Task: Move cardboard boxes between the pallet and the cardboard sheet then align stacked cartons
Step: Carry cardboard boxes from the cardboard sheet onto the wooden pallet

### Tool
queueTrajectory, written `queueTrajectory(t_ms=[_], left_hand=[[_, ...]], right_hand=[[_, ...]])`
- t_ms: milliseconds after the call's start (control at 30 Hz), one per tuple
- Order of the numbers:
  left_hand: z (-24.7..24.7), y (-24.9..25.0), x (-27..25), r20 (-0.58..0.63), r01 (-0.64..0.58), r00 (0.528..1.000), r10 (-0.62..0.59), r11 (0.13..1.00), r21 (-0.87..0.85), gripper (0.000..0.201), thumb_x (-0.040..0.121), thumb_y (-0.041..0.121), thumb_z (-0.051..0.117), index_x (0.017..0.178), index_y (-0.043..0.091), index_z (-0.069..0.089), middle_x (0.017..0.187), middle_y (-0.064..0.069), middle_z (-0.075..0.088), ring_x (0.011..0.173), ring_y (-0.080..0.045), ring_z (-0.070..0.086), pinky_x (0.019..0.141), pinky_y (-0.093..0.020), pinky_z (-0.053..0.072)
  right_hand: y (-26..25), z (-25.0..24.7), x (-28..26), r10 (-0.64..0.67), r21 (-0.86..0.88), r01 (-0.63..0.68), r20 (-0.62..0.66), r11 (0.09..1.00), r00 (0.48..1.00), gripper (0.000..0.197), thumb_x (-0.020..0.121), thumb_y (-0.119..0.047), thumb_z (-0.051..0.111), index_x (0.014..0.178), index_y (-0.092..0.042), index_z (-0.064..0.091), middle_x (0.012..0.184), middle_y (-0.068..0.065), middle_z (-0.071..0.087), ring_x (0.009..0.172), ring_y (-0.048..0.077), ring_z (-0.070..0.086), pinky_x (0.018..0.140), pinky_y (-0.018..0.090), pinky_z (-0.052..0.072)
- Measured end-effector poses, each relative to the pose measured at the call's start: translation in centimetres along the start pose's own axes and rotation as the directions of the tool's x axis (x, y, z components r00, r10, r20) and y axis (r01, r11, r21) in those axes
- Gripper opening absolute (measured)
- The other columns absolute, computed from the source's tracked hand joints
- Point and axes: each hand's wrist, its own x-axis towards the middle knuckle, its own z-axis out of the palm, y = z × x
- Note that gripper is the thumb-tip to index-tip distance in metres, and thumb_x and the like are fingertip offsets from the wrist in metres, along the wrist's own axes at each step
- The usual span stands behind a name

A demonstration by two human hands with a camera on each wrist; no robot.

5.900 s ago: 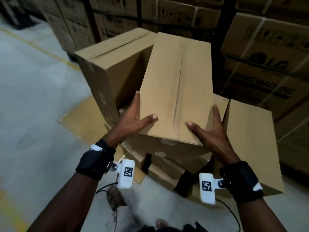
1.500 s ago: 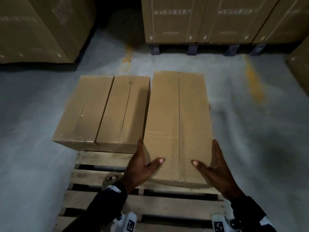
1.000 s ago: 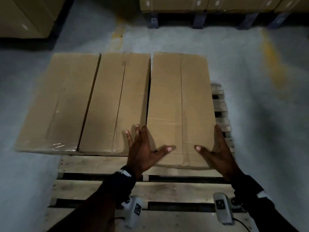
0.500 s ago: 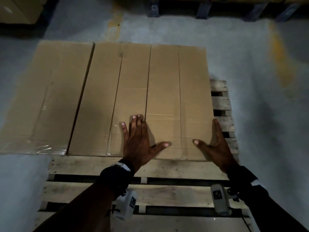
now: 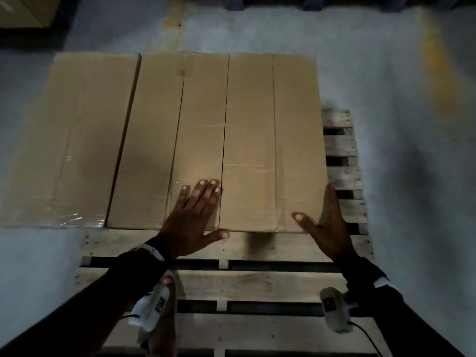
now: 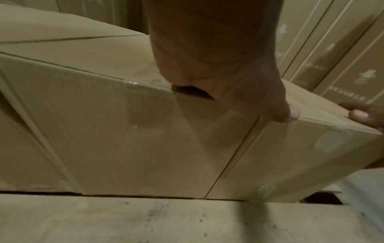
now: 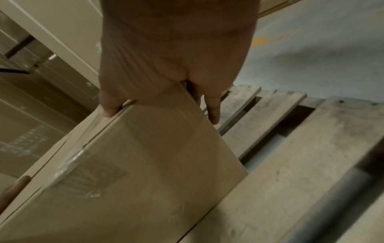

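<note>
Three plain cardboard boxes lie side by side on a wooden pallet (image 5: 257, 282): a left box (image 5: 69, 140), a middle box (image 5: 167, 140) and a right box (image 5: 273, 140), their sides touching. My left hand (image 5: 198, 210) lies flat on the middle box (image 6: 135, 131) beside the seam, with its thumb at the near edge. My right hand (image 5: 324, 222) is at the right box's near right corner. Its thumb rests on top and its straight fingers (image 7: 212, 111) press the box's (image 7: 135, 172) right side.
Bare pallet slats (image 7: 290, 164) show in front of the boxes and along their right side. Grey concrete floor (image 5: 412, 176) with yellow paint marks surrounds the pallet. Large stacked cartons (image 5: 23, 11) stand at the far left, and others on pallets at the back.
The right box came down onto the pallet and closed up flush against the middle box. My left hand slid from its left side onto the middle box's top.
</note>
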Motion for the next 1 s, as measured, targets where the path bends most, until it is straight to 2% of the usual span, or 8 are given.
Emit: queueTrajectory(t_ms=[100,300,400,467,567,733,867,1000], left_hand=[[0.4,-0.4,-0.4,0.023,-0.025,0.999,0.024,0.998,0.051,0.094,0.095,0.077,0.020,0.158,0.007,0.022,0.167,-0.012,0.013,0.154,-0.034,0.012,0.117,-0.062,0.021],[0.6,0.0,-0.4,0.010,-0.039,0.999,0.038,0.996,0.084,0.087,0.098,0.071,0.020,0.158,0.009,0.026,0.166,-0.012,0.020,0.152,-0.036,0.019,0.116,-0.063,0.022],[0.4,0.5,-0.5,-0.003,-0.021,1.000,0.021,0.998,0.060,0.084,0.098,0.067,0.025,0.157,0.008,0.028,0.165,-0.013,0.021,0.152,-0.035,0.020,0.116,-0.062,0.023],[-0.2,1.3,-0.9,-0.008,-0.008,1.000,0.008,0.999,0.037,0.081,0.098,0.063,0.029,0.156,0.007,0.029,0.165,-0.014,0.022,0.151,-0.035,0.022,0.116,-0.061,0.024],[-1.9,3.2,-1.8,-0.008,0.016,1.000,-0.016,1.000,0.011,0.081,0.097,0.060,0.032,0.157,0.007,0.025,0.165,-0.015,0.020,0.152,-0.034,0.020,0.118,-0.061,0.022],[-8.1,7.8,-3.8,0.000,0.038,0.999,-0.038,0.998,-0.054,0.072,0.099,0.056,0.033,0.154,0.009,0.034,0.163,-0.013,0.028,0.150,-0.032,0.026,0.119,-0.058,0.025],[-15.1,13.2,-7.4,-0.042,0.036,0.998,-0.041,0.993,-0.111,0.065,0.100,0.055,0.033,0.141,0.010,0.055,0.152,-0.012,0.047,0.140,-0.033,0.044,0.114,-0.055,0.036],[-23.8,20.0,-13.7,-0.071,0.076,0.994,-0.087,0.987,-0.140,0.062,0.098,0.054,0.035,0.135,0.010,0.060,0.137,-0.012,0.062,0.126,-0.032,0.058,0.107,-0.048,0.044]], right_hand=[[0.5,0.0,0.0,-0.029,-0.029,0.028,-0.004,0.999,1.000,0.114,0.078,-0.038,0.086,0.162,-0.031,0.009,0.158,-0.013,0.033,0.139,0.001,0.037,0.113,0.028,0.036],[0.1,-0.3,0.0,-0.010,-0.076,0.010,-0.001,0.997,1.000,0.111,0.081,-0.034,0.084,0.163,-0.027,0.008,0.151,-0.020,0.027,0.133,-0.005,0.031,0.107,0.016,0.030],[0.1,-0.1,-0.2,-0.048,-0.134,0.046,-0.012,0.990,0.999,0.110,0.081,-0.043,0.081,0.163,-0.027,0.008,0.154,-0.019,0.025,0.140,0.000,0.029,0.113,0.022,0.030],[-0.2,-0.1,-1.2,-0.111,-0.217,0.100,-0.041,0.971,0.993,0.107,0.082,-0.050,0.078,0.162,-0.025,0.012,0.165,-0.008,0.021,0.150,0.009,0.024,0.118,0.030,0.029],[-1.8,-0.3,-4.2,-0.278,-0.457,0.237,-0.024,0.858,0.960,0.095,0.088,-0.048,0.073,0.161,-0.020,0.018,0.169,0.012,0.014,0.153,0.028,0.022,0.111,0.039,0.037],[-7.1,-2.3,-11.4,-0.390,-0.582,0.321,0.007,0.748,0.921,0.074,0.089,-0.049,0.055,0.150,-0.009,0.043,0.155,0.018,0.041,0.141,0.036,0.043,0.106,0.047,0.046],[-12.2,-6.3,-18.9,-0.417,-0.581,0.357,0.032,0.732,0.908,0.060,0.089,-0.045,0.058,0.137,-0.009,0.058,0.134,0.014,0.061,0.122,0.032,0.058,0.094,0.042,0.054],[-17.7,-12.3,-28.1,-0.453,-0.557,0.395,0.038,0.731,0.891,0.049,0.088,-0.041,0.061,0.127,-0.011,0.065,0.119,0.008,0.066,0.106,0.028,0.064,0.085,0.038,0.054]])
